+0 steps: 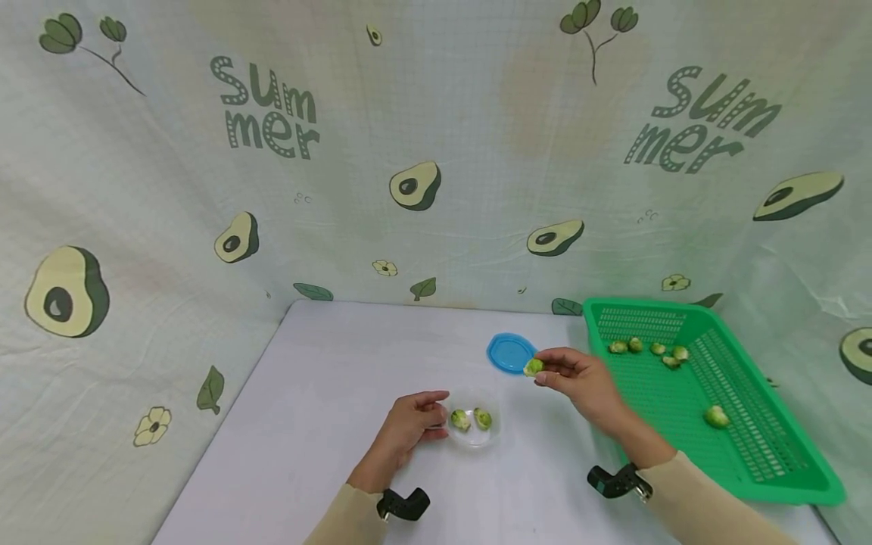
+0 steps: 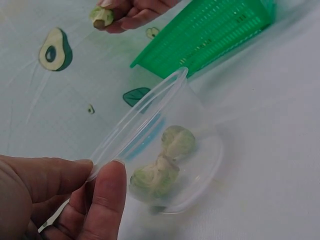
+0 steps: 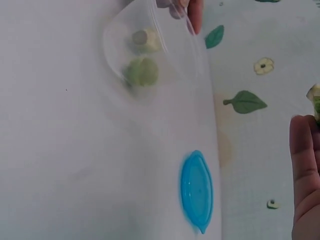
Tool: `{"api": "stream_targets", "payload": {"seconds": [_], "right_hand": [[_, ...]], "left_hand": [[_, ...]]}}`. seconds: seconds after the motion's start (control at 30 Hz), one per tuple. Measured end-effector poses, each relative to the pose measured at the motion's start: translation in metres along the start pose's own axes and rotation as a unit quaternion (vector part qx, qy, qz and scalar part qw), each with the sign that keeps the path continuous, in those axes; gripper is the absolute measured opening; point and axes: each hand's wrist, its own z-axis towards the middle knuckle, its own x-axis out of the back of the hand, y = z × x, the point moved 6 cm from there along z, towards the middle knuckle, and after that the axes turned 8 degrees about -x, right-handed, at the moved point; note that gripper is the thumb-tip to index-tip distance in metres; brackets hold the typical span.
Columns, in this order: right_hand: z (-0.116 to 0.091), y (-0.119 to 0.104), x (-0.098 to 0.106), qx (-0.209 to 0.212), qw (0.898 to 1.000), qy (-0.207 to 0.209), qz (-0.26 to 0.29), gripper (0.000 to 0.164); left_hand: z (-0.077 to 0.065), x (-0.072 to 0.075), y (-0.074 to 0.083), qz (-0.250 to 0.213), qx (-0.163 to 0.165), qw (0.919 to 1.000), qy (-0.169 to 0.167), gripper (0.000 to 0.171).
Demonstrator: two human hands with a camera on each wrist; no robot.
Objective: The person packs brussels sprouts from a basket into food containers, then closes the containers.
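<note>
My left hand (image 1: 412, 424) pinches the rim of a clear round plastic container (image 1: 473, 440) between thumb and fingers, as the left wrist view shows closely. Two Brussels sprouts (image 2: 156, 181) lie in the bottom of that container. To the right, my right hand (image 1: 579, 386) holds another Brussels sprout (image 1: 534, 368) between thumb and fingertips, above the table and close to a blue lid (image 1: 509, 353). In the right wrist view only part of that hand (image 3: 306, 175) shows at the right edge, with a bit of the sprout above its fingertips.
A green plastic basket (image 1: 763, 484) stands on the table's right side, with several Brussels sprouts near its back wall and a single sprout (image 1: 716, 416) nearer its right side. Behind the white table (image 1: 327, 378) hangs a cloth (image 1: 477, 113) printed with avocados.
</note>
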Motion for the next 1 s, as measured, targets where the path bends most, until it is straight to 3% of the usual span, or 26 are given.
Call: {"api": "stream_targets", "payload": {"seconds": [0.63, 1.0], "right_hand": [[-0.002, 0.027, -0.053, -0.08, 0.997, -0.001, -0.002, 0.031], [0.001, 0.037, -0.073, -0.09, 0.996, -0.001, -0.025, 0.029]], "left_hand": [[0.0, -0.001, -0.001, -0.006, -0.004, 1.0, -0.001, 0.046], [-0.003, -0.001, 0.0, -0.007, -0.003, 1.0, 0.001, 0.046]]}}
